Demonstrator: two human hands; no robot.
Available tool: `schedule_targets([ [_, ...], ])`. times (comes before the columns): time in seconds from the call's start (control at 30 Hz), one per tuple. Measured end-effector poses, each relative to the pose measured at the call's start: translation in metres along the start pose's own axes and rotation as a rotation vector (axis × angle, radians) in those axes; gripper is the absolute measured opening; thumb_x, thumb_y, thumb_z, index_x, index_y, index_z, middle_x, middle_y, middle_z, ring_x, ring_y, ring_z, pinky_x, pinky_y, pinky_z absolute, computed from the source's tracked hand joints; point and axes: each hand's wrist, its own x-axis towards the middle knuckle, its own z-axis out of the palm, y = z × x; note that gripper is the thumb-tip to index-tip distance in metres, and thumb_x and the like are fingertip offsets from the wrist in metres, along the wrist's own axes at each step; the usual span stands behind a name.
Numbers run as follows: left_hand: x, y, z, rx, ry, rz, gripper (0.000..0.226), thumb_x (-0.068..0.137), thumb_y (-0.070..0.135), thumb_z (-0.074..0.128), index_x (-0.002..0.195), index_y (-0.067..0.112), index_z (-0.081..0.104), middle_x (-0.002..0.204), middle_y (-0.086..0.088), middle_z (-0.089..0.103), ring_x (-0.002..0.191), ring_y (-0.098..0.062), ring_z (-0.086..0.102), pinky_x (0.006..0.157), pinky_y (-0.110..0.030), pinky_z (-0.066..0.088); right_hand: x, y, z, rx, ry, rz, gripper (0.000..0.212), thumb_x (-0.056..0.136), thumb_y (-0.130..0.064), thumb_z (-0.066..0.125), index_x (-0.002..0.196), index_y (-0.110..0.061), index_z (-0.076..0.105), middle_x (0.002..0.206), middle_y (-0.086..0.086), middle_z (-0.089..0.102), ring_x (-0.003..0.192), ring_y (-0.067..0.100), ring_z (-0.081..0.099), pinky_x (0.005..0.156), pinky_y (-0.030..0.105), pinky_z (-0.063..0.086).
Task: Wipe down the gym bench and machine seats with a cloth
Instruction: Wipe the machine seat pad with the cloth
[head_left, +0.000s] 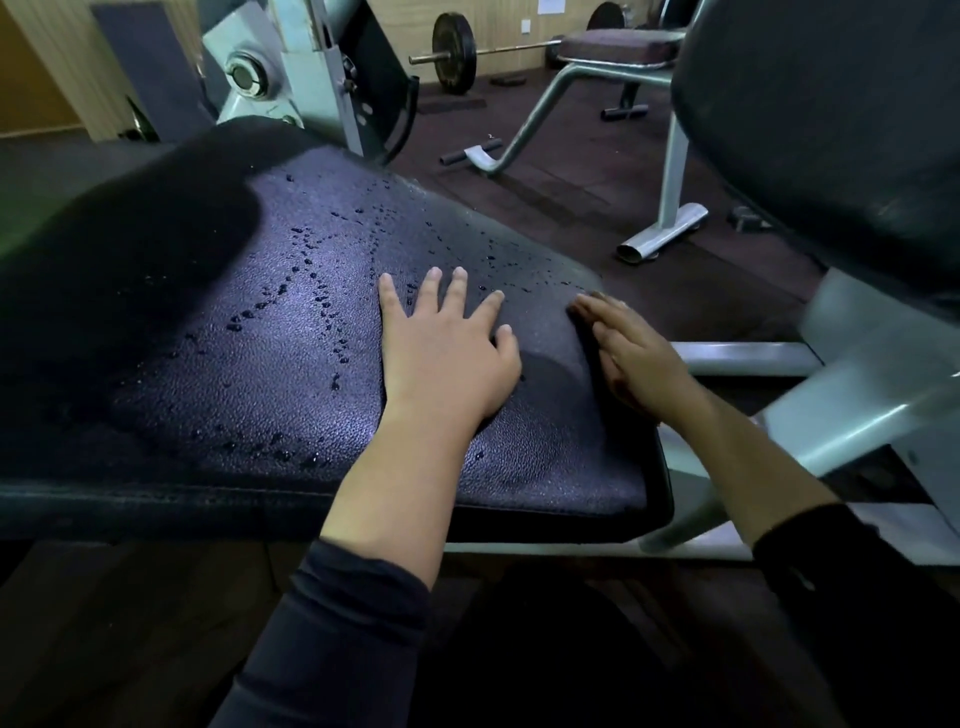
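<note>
A black padded machine seat (249, 364) fills the left and middle of the head view, its textured top dotted with trails of water drops. My left hand (447, 348) lies flat on the seat's right part, fingers spread and straight. My right hand (634, 358) rests with straight fingers against the seat's right edge, partly in shadow. No cloth is visible in either hand or on the seat.
A black back pad (831, 130) looms at the upper right on a grey metal frame (852, 395). Beyond stands a flat bench (618, 47) with grey legs, and a barbell (457, 52) lies on the dark floor. Machine uprights (311, 67) rise behind the seat.
</note>
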Motion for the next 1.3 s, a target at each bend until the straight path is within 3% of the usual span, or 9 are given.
schedule_targets([
  [0.1, 0.001, 0.001, 0.001, 0.007, 0.0, -0.001, 0.054, 0.1, 0.048, 0.012, 0.153, 0.039, 0.014, 0.163, 0.0, 0.004, 0.15, -0.021, 0.0, 0.115, -0.059, -0.008, -0.037, -0.011, 0.002, -0.059, 0.018, -0.026, 0.04, 0.098, -0.011, 0.041, 0.136, -0.023, 0.046, 0.149, 0.0, 0.034, 0.139, 0.009, 0.022, 0.114, 0.02, 0.009],
  [0.23, 0.001, 0.002, 0.001, 0.014, -0.002, -0.003, 0.054, 0.1, 0.047, 0.011, 0.153, 0.038, 0.013, 0.163, 0.0, 0.003, 0.15, -0.022, 0.0, 0.115, -0.06, -0.008, -0.046, -0.041, 0.017, -0.222, -0.039, -0.139, 0.05, 0.092, -0.034, 0.03, 0.14, -0.027, 0.042, 0.151, -0.002, 0.033, 0.142, 0.015, 0.022, 0.118, 0.035, 0.013],
  [0.33, 0.002, 0.002, 0.001, 0.017, -0.001, -0.004, 0.054, 0.1, 0.046, 0.012, 0.153, 0.037, 0.014, 0.163, 0.0, 0.004, 0.15, -0.022, 0.0, 0.115, -0.06, -0.007, -0.012, -0.052, 0.027, -0.242, -0.097, -0.185, 0.047, 0.096, -0.03, 0.031, 0.142, -0.023, 0.039, 0.152, 0.002, 0.031, 0.143, 0.018, 0.021, 0.118, 0.034, 0.011],
  [0.53, 0.0, 0.001, 0.001, 0.0, 0.0, -0.003, 0.054, 0.1, 0.047, 0.013, 0.153, 0.038, 0.015, 0.163, 0.0, 0.004, 0.15, -0.022, 0.0, 0.115, -0.06, -0.007, 0.01, -0.02, 0.003, -0.141, -0.05, -0.053, 0.041, 0.1, -0.009, 0.037, 0.14, -0.015, 0.04, 0.151, 0.004, 0.033, 0.141, 0.013, 0.022, 0.106, 0.009, 0.007],
  [0.63, 0.0, 0.002, 0.001, 0.003, 0.004, -0.001, 0.054, 0.1, 0.048, 0.013, 0.153, 0.038, 0.014, 0.163, -0.001, 0.004, 0.15, -0.023, 0.0, 0.115, -0.06, -0.007, -0.021, -0.014, 0.001, -0.074, 0.022, 0.026, 0.041, 0.099, -0.01, 0.039, 0.138, -0.02, 0.043, 0.151, 0.0, 0.033, 0.142, 0.014, 0.02, 0.111, 0.016, 0.008],
  [0.83, 0.001, 0.003, 0.0, 0.01, 0.0, -0.007, 0.054, 0.1, 0.048, 0.013, 0.153, 0.037, 0.014, 0.163, -0.001, 0.004, 0.15, -0.023, 0.0, 0.114, -0.061, -0.008, -0.033, -0.049, 0.022, -0.259, -0.048, -0.141, 0.045, 0.097, -0.03, 0.034, 0.141, -0.025, 0.04, 0.152, 0.0, 0.031, 0.143, 0.017, 0.021, 0.118, 0.032, 0.01],
  [1.1, 0.001, 0.002, 0.0, 0.001, -0.004, -0.008, 0.054, 0.1, 0.049, 0.013, 0.153, 0.038, 0.015, 0.163, 0.0, 0.004, 0.15, -0.022, 0.0, 0.115, -0.06, -0.008, 0.012, -0.034, 0.003, -0.211, -0.1, -0.062, 0.043, 0.101, -0.012, 0.034, 0.144, -0.013, 0.032, 0.153, 0.005, 0.026, 0.143, 0.014, 0.017, 0.099, 0.0, 0.002],
  [1.2, 0.0, 0.002, 0.0, 0.001, 0.004, -0.005, 0.054, 0.1, 0.049, 0.014, 0.153, 0.037, 0.016, 0.163, -0.001, 0.005, 0.15, -0.023, 0.0, 0.115, -0.06, -0.008, -0.008, -0.022, -0.001, -0.119, -0.001, 0.037, 0.042, 0.101, -0.013, 0.036, 0.142, -0.018, 0.036, 0.152, -0.001, 0.027, 0.143, 0.015, 0.017, 0.109, 0.014, 0.007],
  [1.3, 0.001, 0.003, 0.0, -0.006, 0.016, -0.013, 0.054, 0.1, 0.049, 0.015, 0.153, 0.037, 0.016, 0.163, -0.001, 0.006, 0.15, -0.022, 0.001, 0.115, -0.059, -0.008, -0.031, -0.025, 0.006, -0.171, -0.003, -0.028, 0.042, 0.101, -0.017, 0.036, 0.143, -0.019, 0.037, 0.15, -0.002, 0.031, 0.143, 0.021, 0.02, 0.116, 0.029, 0.011],
])
